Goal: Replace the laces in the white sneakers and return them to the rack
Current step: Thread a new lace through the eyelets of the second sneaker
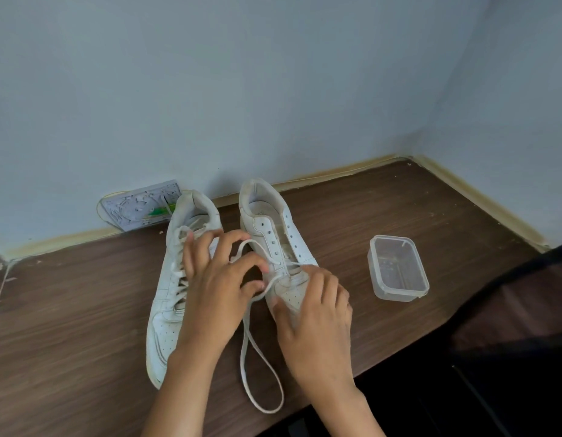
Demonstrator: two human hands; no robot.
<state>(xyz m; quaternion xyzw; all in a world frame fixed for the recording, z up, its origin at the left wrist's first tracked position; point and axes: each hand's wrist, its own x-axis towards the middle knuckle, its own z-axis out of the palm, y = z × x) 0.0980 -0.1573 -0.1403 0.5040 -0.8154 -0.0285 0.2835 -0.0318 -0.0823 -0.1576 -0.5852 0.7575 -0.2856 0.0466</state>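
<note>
Two white sneakers lie side by side on the brown wooden table [68,326], heels towards the wall. The left sneaker [169,310] is laced. The right sneaker [273,222] has mostly bare eyelets, with a white lace [260,367] threaded through its lowest ones and hanging in a long loop towards the table's front edge. My left hand [216,288] pinches the lace between thumb and fingers beside the right sneaker. My right hand [317,313] grips the toe of the right sneaker, fingers curled over it.
A clear plastic container [398,268] stands on the table to the right of the sneakers. A patterned pale box [137,205] leans against the wall behind the left sneaker. Walls close the table at the back and right. A dark drop lies past the front edge.
</note>
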